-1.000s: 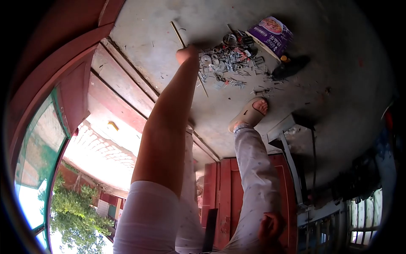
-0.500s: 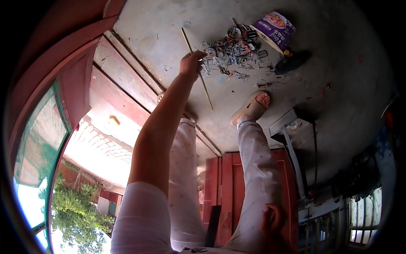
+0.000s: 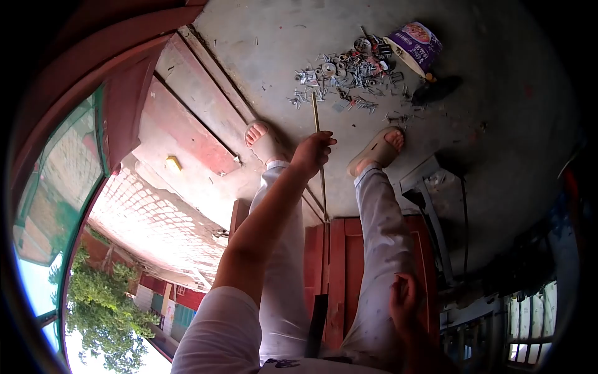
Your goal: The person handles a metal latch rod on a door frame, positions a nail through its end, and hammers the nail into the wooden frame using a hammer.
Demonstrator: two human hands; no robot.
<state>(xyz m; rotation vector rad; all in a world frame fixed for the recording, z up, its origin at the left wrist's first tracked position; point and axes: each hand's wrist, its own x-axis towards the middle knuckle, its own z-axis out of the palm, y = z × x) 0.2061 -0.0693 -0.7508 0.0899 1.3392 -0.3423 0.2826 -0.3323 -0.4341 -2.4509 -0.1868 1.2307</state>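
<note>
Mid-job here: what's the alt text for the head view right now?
The left hand holds a thin brass-coloured rod, with the right hand near the right leg. Ahead, a pile of small metal hardware lies on the grey floor beside a purple tub.

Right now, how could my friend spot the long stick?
On the grey concrete floor, find the heap of small metal hardware. Toward the person from that heap, the left grip holds a straight, thin, gold-coloured, metallic-looking rod. It's far longer than any heap piece, and gold where most are grey.
</note>
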